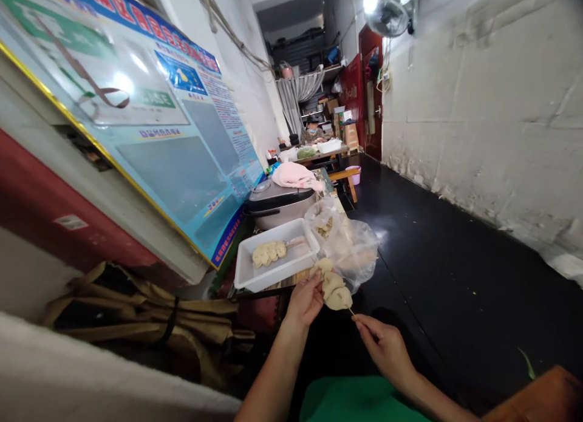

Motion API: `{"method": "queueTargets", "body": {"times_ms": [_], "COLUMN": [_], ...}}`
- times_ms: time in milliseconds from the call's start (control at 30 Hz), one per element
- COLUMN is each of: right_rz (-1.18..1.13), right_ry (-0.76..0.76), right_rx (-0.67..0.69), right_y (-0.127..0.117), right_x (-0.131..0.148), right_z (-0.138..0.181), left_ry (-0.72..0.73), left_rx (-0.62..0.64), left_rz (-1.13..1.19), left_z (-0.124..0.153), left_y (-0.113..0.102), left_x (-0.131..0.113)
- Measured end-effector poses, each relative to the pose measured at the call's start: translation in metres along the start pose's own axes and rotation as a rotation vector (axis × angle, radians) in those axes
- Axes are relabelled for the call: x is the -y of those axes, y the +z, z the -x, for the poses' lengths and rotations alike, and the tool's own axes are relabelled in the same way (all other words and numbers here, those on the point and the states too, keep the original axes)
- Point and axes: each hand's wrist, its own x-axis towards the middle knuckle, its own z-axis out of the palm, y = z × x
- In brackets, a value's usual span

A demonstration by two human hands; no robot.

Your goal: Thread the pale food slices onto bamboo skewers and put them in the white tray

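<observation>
Several pale, thin, round slices [336, 289] are threaded on a thin wooden skewer [351, 312] in front of me. My left hand [306, 302] pinches a slice at the far end of the row. With thumb and fingers, my right hand [386, 348] grips the bare near end of the skewer. Just beyond my left hand is a white plastic tray [279, 280], holding more skewered slices [269, 253] with their stick lying to the right. Clear plastic bags [359, 243] lie beside the tray, one with small yellowish pieces [325, 228] inside.
Behind the tray sits a grey appliance with a rounded lid [282, 206], a pink cloth [296, 175] on top. A large blue poster board [182, 149] leans at the left. Farther back are a wooden bench [345, 175] and a purple bucket [354, 175]. Dark floor [428, 246] runs along the right wall.
</observation>
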Motion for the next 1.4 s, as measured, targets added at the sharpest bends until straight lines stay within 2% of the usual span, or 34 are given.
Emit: {"method": "queueTargets", "body": {"times_ms": [200, 333, 433, 533, 633, 767, 867, 933, 1033, 1067, 1167, 1233, 1300, 1400], "right_rz": [-0.022, -0.026, -0.019, -0.011, -0.012, -0.023, -0.035, -0.039, -0.042, -0.042, -0.040, -0.042, -0.049, -0.061], "right_ry": [0.007, 0.014, 0.034, 0.063, 0.085, 0.107, 0.119, 0.128, 0.146, 0.152, 0.159, 0.153, 0.144, 0.135], "right_rx": [-0.046, -0.089, -0.151, -0.214, -0.248, -0.280, -0.305, -0.322, -0.344, -0.349, -0.351, -0.349, -0.354, -0.349], "right_y": [0.001, -0.003, -0.012, -0.024, -0.035, -0.046, -0.053, -0.057, -0.060, -0.060, -0.057, -0.055, -0.051, -0.047], "right_x": [0.002, 0.002, -0.001, -0.010, -0.021, -0.036, -0.045, -0.051, -0.055, -0.056, -0.052, -0.048, -0.043, -0.037], "right_z": [-0.003, -0.004, -0.004, -0.004, -0.004, -0.001, 0.000, 0.001, -0.002, -0.003, -0.006, -0.007, -0.007, -0.005], "left_ry": [-0.001, 0.009, 0.112, 0.283, 0.362, 0.266, 0.238, 0.239, 0.193, 0.138, -0.179, -0.297, -0.320, -0.271], "left_rx": [-0.047, -0.023, -0.061, -0.093, -0.081, -0.175, -0.235, -0.193, -0.029, 0.013, 0.112, 0.124, 0.141, 0.129], "left_rz": [-0.008, 0.006, -0.067, -0.233, -0.385, -0.540, -0.603, -0.634, -0.576, -0.495, -0.254, -0.151, -0.084, -0.063], "left_z": [0.002, 0.002, -0.007, -0.028, -0.060, -0.106, -0.125, -0.121, -0.094, -0.082, -0.046, -0.028, -0.017, -0.008], "left_y": [0.007, 0.011, 0.011, 0.013, 0.024, 0.049, 0.068, 0.078, 0.087, 0.088, 0.089, 0.087, 0.086, 0.087], "left_x": [0.002, 0.002, -0.004, -0.012, -0.018, -0.026, -0.031, -0.029, -0.011, -0.001, 0.035, 0.056, 0.071, 0.079]}}
